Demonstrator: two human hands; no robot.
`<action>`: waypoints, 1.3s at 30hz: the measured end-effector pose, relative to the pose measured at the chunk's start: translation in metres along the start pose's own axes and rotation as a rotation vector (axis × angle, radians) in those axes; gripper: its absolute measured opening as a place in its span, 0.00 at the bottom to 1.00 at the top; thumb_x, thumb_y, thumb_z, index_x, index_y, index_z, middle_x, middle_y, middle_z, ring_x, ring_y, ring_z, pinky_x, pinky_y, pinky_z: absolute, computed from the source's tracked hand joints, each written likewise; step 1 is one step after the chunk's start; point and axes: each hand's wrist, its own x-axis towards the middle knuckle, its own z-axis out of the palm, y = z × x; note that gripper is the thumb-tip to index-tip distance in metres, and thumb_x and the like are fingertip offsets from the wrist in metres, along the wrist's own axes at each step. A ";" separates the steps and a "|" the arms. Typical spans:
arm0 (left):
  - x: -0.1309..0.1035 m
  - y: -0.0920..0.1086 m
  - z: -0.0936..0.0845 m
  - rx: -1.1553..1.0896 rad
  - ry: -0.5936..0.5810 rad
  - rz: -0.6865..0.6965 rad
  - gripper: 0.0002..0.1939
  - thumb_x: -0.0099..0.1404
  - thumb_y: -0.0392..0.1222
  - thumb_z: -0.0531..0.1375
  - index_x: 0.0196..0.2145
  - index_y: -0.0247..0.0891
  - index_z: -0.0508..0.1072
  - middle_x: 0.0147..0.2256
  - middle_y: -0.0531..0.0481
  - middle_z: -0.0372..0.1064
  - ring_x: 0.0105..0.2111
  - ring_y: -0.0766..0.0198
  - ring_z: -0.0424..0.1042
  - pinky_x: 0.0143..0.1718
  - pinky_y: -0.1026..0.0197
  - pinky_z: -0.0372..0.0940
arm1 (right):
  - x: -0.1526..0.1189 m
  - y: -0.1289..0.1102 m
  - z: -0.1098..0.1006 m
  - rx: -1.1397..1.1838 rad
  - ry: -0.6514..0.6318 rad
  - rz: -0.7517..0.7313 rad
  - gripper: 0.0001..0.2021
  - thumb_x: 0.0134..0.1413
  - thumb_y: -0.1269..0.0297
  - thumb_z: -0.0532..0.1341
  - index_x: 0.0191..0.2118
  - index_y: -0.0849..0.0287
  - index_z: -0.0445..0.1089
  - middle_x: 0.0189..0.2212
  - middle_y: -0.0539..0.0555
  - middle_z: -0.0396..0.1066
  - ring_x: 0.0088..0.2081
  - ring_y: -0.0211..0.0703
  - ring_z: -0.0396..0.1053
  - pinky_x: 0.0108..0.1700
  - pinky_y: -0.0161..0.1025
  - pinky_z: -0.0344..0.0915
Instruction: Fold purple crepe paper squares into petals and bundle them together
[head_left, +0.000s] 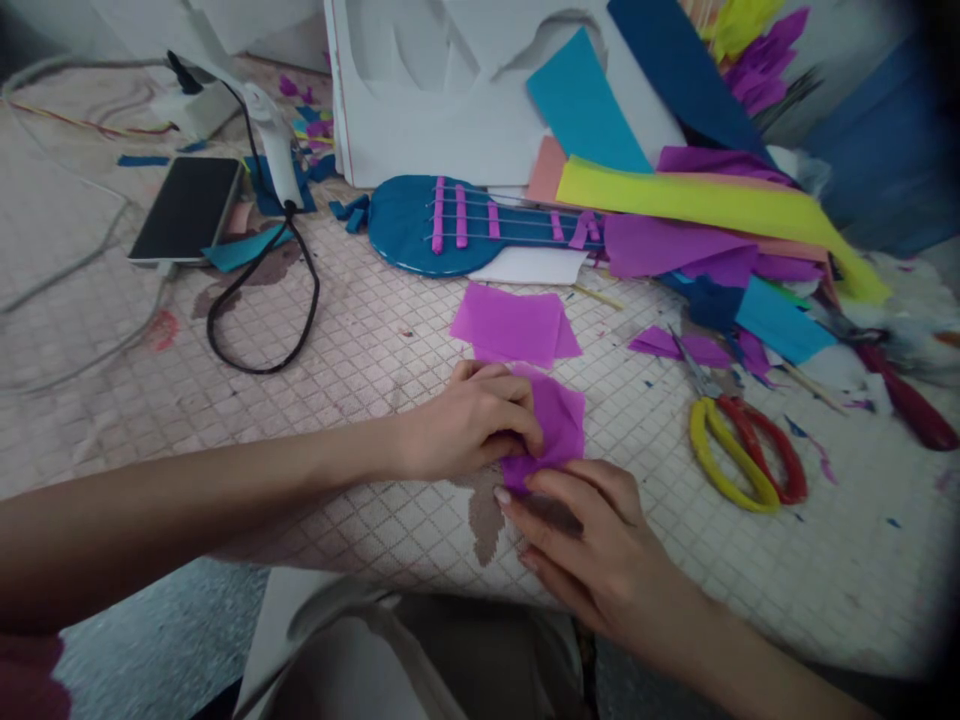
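A square of purple crepe paper (561, 415) lies at the table's near edge between both hands. My left hand (480, 420) rests on its left side, fingers curled and pressing the sheet. My right hand (600, 535) grips the near edge of the same piece with bent fingers, its index finger and thumb by the lower corner; the underside of that grip is hidden. Just beyond, more purple paper pieces (514, 322) lie flat and overlapping. Farther back is a blue toy guitar (420, 250) with pink bars and thin strings across its body.
Scissors (735, 455) with yellow and red handles lie on the right, near a red-handled tool (911, 400). Coloured paper strips (697, 200) are piled at the back right. A phone (187, 210) and a black cord loop (262, 368) lie left. A white board (450, 130) stands behind.
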 end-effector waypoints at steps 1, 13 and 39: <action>0.000 0.000 0.000 -0.001 -0.001 0.000 0.07 0.64 0.32 0.59 0.35 0.41 0.75 0.37 0.52 0.66 0.43 0.61 0.62 0.48 0.54 0.46 | -0.001 0.000 -0.001 0.008 0.009 -0.011 0.15 0.58 0.68 0.58 0.52 0.60 0.68 0.48 0.59 0.62 0.49 0.53 0.56 0.48 0.53 0.62; 0.001 0.001 -0.001 -0.006 0.010 -0.005 0.06 0.64 0.34 0.58 0.34 0.41 0.76 0.36 0.51 0.66 0.42 0.60 0.63 0.47 0.54 0.48 | -0.007 0.008 0.002 -0.055 0.094 0.028 0.17 0.58 0.73 0.58 0.53 0.68 0.66 0.46 0.61 0.65 0.51 0.52 0.58 0.51 0.51 0.62; 0.002 0.003 0.000 -0.026 0.010 -0.042 0.08 0.64 0.32 0.58 0.35 0.41 0.75 0.36 0.53 0.67 0.42 0.62 0.63 0.48 0.55 0.46 | 0.005 0.006 0.002 -0.043 0.097 0.006 0.12 0.58 0.72 0.57 0.48 0.65 0.70 0.41 0.58 0.72 0.47 0.49 0.64 0.51 0.51 0.64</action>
